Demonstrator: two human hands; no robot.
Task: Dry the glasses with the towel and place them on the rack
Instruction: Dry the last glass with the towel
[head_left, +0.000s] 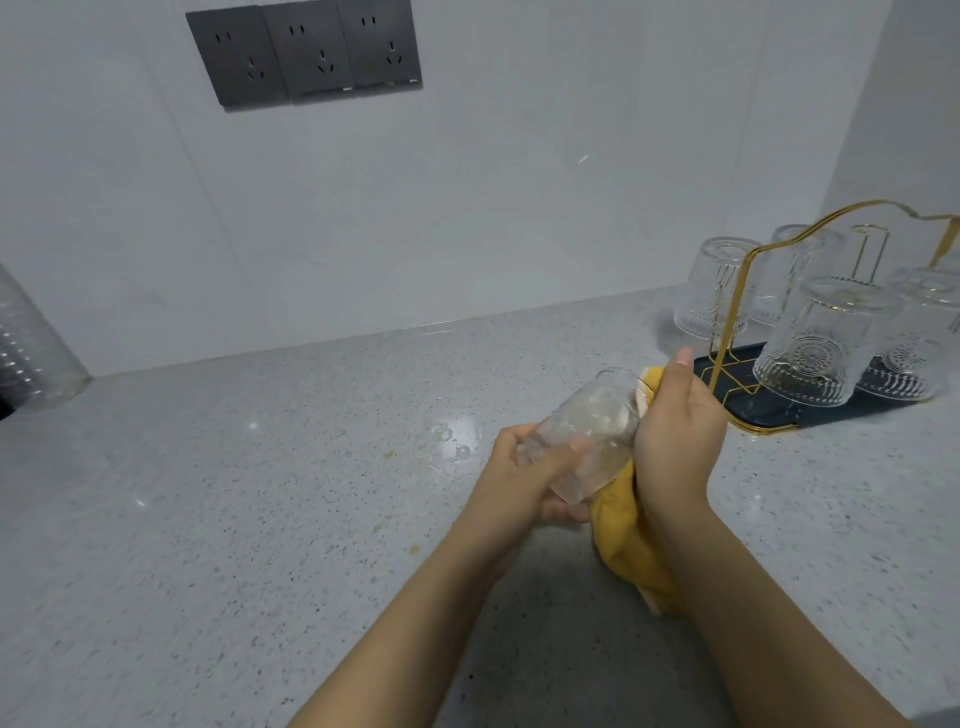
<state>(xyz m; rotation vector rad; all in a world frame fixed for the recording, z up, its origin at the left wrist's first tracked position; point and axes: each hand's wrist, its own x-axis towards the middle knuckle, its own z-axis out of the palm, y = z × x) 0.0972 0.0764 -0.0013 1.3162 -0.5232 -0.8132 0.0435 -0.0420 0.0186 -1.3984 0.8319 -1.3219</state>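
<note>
My left hand (524, 475) grips a clear patterned glass (584, 431) by its base, tilted on its side above the counter. My right hand (675, 436) holds a yellow towel (628, 540) against the glass's mouth; part of the towel is inside the glass and the rest hangs below my wrist. At the right stands a gold wire rack (737, 322) on a dark tray (779, 415). Several clear glasses sit upside down on it, the nearest one (815, 343) at the front.
The grey speckled counter (260, 493) carries a few water drops (452, 441) just left of my hands. A ribbed clear container (26, 343) stands at the far left edge. Dark wall sockets (306, 52) are mounted on the white wall behind.
</note>
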